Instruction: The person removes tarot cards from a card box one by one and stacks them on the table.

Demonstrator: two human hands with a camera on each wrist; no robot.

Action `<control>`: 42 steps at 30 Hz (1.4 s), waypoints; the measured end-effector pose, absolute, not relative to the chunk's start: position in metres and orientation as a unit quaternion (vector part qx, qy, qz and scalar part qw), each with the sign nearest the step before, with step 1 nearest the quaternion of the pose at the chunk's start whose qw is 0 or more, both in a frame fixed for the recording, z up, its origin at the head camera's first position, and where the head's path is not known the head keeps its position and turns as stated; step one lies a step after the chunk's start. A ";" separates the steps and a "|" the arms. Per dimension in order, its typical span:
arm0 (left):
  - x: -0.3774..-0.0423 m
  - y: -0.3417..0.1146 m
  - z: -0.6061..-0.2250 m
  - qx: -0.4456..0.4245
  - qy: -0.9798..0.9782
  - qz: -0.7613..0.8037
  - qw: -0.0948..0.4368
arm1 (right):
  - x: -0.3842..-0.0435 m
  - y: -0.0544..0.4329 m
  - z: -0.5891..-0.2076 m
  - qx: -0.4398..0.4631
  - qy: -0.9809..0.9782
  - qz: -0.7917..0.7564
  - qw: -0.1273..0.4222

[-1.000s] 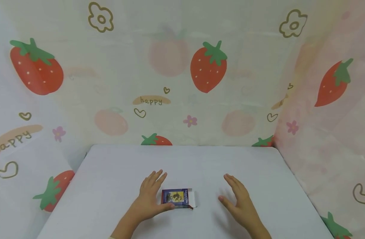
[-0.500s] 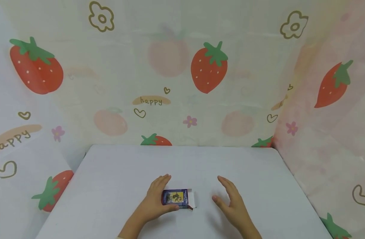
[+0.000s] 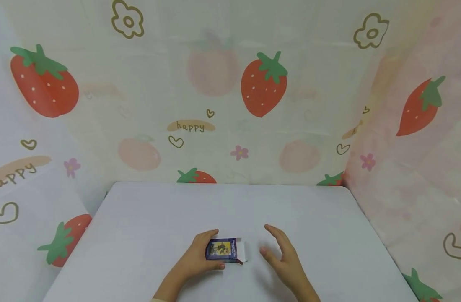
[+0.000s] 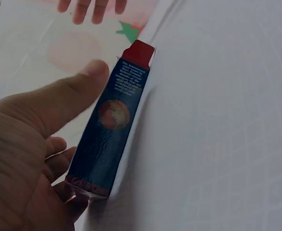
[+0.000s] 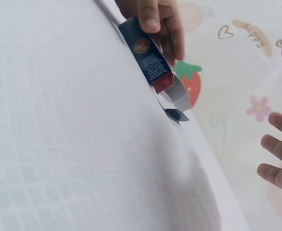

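Note:
A small dark blue cardboard box (image 3: 222, 249) with a yellow picture lies flat on the white table (image 3: 313, 218). Its right end stands open, with a white flap (image 3: 242, 251) folded out. My left hand (image 3: 198, 258) grips the left end, fingers round the far side and thumb (image 4: 85, 82) along the near edge. In the left wrist view the box (image 4: 109, 120) shows its printed narrow side and red end. To the right of the flap, my right hand (image 3: 285, 260) hovers apart from the box, holding nothing, its fingers spread and palm turned toward it.
A pale cloth (image 3: 309, 126) printed with strawberries, hearts and flowers hangs behind the table and along both sides. The table's far edge (image 3: 230, 183) meets the back cloth.
My left hand has moved right and its fingers have closed in round the box's left end. My right hand has come left, nearer the flap. The box has barely moved.

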State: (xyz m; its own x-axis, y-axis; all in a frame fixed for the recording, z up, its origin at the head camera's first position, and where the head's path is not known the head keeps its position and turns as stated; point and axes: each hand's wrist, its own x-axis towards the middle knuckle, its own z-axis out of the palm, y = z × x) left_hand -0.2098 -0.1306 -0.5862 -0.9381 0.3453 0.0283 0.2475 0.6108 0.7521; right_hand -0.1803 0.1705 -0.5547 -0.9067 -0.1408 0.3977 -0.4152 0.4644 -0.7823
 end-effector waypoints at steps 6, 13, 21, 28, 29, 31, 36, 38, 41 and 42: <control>-0.212 -0.128 -0.591 0.174 0.898 0.401 0.051 | -0.180 0.166 -0.559 0.163 -0.837 0.508 0.119; -0.213 -0.127 -0.589 0.170 0.901 0.397 0.049 | -0.182 0.163 -0.566 0.165 -0.839 0.506 0.114; -0.209 -0.130 -0.585 0.170 0.897 0.407 0.038 | -0.179 0.160 -0.567 0.162 -0.839 0.508 0.110; -0.199 -0.134 -0.578 0.185 0.894 0.408 0.017 | -0.177 0.161 -0.567 0.170 -0.840 0.502 0.119; -0.198 -0.134 -0.576 0.186 0.894 0.407 0.015 | -0.177 0.161 -0.568 0.170 -0.840 0.502 0.120; -0.194 -0.134 -0.574 0.185 0.893 0.410 0.013 | -0.176 0.161 -0.568 0.172 -0.838 0.503 0.121; -0.187 -0.136 -0.571 0.183 0.884 0.429 0.005 | -0.176 0.159 -0.567 0.178 -0.837 0.501 0.130; -0.185 -0.137 -0.572 0.177 0.881 0.438 -0.001 | -0.176 0.158 -0.565 0.183 -0.836 0.499 0.135; -0.182 -0.139 -0.573 0.160 0.877 0.453 -0.002 | -0.176 0.155 -0.561 0.193 -0.835 0.496 0.140; -0.182 -0.140 -0.573 0.154 0.876 0.458 -0.001 | -0.176 0.154 -0.559 0.197 -0.835 0.494 0.141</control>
State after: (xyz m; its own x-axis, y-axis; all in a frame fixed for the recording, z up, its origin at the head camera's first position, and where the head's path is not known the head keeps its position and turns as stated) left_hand -0.1815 -0.1396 -0.5734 -0.9527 0.2680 0.1431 0.2705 0.5339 0.8011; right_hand -0.1757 0.1537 -0.5593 -0.8829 -0.1885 0.4301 -0.4678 0.4338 -0.7701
